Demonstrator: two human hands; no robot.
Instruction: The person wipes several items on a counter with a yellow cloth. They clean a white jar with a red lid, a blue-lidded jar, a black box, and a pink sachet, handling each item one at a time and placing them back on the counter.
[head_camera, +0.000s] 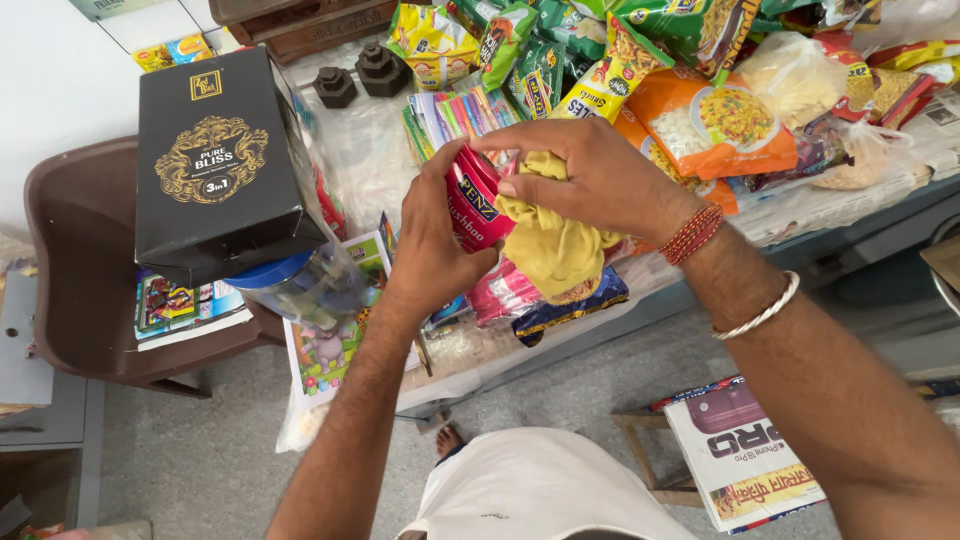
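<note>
Brown plastic chair (70, 260) far left, carrying a black box with gold ornament (215, 160) on top of flat colourful booklets (185, 305). Next right, a clear plastic jar with blue lid (300, 285) lying tilted at the counter edge; contents too blurred to tell. Centre: left hand (430, 240) clenched around a red cylindrical container (475, 205), gripping it from the side. Right hand (590, 175) grasps a yellow cloth (550, 235), pressing it against the container's top and side; rest of the cloth hangs below the hand. Judging by that, wiping is mid-way: cloth on the container, container held above the counter (800, 215), not set down. Can't tell how much surface is clean, and can't see whether the container is open or what's in it. Behind the hands, a pack of coloured pens (465, 115) and two dark stepped weights (360, 75). Right side: heap of snack packets (700, 110), orange, green and yellow, sealed; clear bags of pale snacks among them. Bottom right, a printed carton (745, 455) on a wooden stool (650, 455).
</note>
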